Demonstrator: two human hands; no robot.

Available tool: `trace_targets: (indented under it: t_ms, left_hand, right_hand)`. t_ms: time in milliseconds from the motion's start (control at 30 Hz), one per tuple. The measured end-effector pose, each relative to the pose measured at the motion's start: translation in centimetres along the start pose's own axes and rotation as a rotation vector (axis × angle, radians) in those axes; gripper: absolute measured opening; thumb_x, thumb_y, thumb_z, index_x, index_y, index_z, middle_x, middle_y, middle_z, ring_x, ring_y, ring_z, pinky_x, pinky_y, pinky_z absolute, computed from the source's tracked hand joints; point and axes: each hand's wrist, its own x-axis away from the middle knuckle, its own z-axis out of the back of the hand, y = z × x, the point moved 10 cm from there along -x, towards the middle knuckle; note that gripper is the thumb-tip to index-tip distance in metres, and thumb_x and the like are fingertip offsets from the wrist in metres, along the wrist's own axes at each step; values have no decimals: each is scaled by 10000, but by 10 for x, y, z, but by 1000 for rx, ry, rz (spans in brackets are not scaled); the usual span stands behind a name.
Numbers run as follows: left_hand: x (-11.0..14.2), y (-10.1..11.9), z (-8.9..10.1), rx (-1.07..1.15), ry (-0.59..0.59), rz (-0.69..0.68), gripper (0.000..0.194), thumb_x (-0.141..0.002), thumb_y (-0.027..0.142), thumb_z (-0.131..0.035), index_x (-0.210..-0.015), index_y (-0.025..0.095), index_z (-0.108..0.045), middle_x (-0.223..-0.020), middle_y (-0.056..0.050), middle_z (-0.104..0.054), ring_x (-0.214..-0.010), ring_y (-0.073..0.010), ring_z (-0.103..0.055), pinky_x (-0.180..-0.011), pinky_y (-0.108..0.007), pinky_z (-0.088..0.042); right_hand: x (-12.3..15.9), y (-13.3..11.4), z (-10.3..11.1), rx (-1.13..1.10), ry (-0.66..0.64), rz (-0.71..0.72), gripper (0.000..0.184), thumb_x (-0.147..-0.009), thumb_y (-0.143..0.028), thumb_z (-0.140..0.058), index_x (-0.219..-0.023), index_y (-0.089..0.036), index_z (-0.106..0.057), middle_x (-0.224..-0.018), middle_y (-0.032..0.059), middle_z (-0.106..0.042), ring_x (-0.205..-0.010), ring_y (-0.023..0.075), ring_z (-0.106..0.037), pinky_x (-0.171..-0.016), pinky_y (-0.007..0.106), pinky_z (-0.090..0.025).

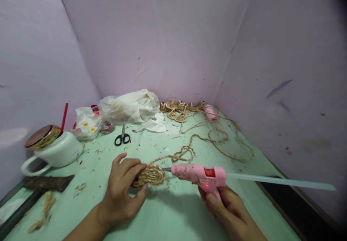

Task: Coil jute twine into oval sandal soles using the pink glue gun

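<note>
Between the thumb and fingers of my left hand [123,188] is a coil of braided straw rope [153,175], wound flat into an oval. Its loose rope [184,156] trails off to the right and back across the table. My right hand [227,206] grips the handle of a pink glue gun [199,176], whose red light is lit. The gun's metal nozzle points left, right at the coil's upper right edge; whether it touches cannot be made out. A long translucent glue stick [282,181] sticks out of the gun's back.
Black-handled scissors [123,136] lie beyond my left hand. A white mug [59,150] with a gold-rimmed lid and a hammer [48,184] are at left. Along the back are a plastic bag [132,107], finished braided pieces [176,112] and a pink spool [210,113].
</note>
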Motion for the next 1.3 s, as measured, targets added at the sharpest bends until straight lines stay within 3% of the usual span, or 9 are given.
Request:
trace_targets:
  t_ms: [167, 433, 767, 1067, 1300]
  left_hand:
    - [0, 0, 0, 2, 10, 0, 392, -698, 131, -585, -1084, 143, -517, -964, -103, -566, -889, -245, -557, -947, -579, -345]
    - [3, -14, -4, 6, -1, 106, 362, -726, 131, -574, -1078, 168, -501, -964, -87, -596, -940, -240, -559, -958, -528, -353]
    - [2, -20, -10, 16, -18, 165, 300, -731, 163, -559, -1028, 176, -522, -943, -72, -623, -901, -233, -597, -945, -497, -373]
    - [3, -25, -10, 62, -18, 261, 225, -713, 205, -563, -936, 188, -582, -889, -66, -649, -854, -240, -609, -809, -443, -476]
    - [9, -36, -17, 127, -25, 371, 208, -717, 229, -560, -912, 187, -616, -897, -69, -649, -851, -241, -603, -759, -412, -497]
  right_hand:
    - [0, -2, 0, -13, 2, 14, 409, -804, -582, -511, -836, -206, -668, -618, 11, -529, -715, 226, -541, -674, 318, -454]
    - [0, 2, 1, -10, 7, 4, 395, -799, -573, -522, -754, -208, -666, -635, 35, -573, -765, 254, -577, -655, 328, -474]
    - [1, 6, 4, 32, 35, 7, 358, -784, -557, -551, -790, -232, -700, -663, 50, -628, -826, 284, -597, -702, 354, -489]
    - [2, 4, 1, 39, 27, 26, 382, -798, -556, -536, -913, -233, -705, -678, 50, -638, -838, 289, -601, -708, 362, -495]
    - [2, 2, 3, 69, 38, 36, 354, -785, -545, -556, -836, -230, -709, -732, 57, -664, -833, 281, -598, -716, 347, -492]
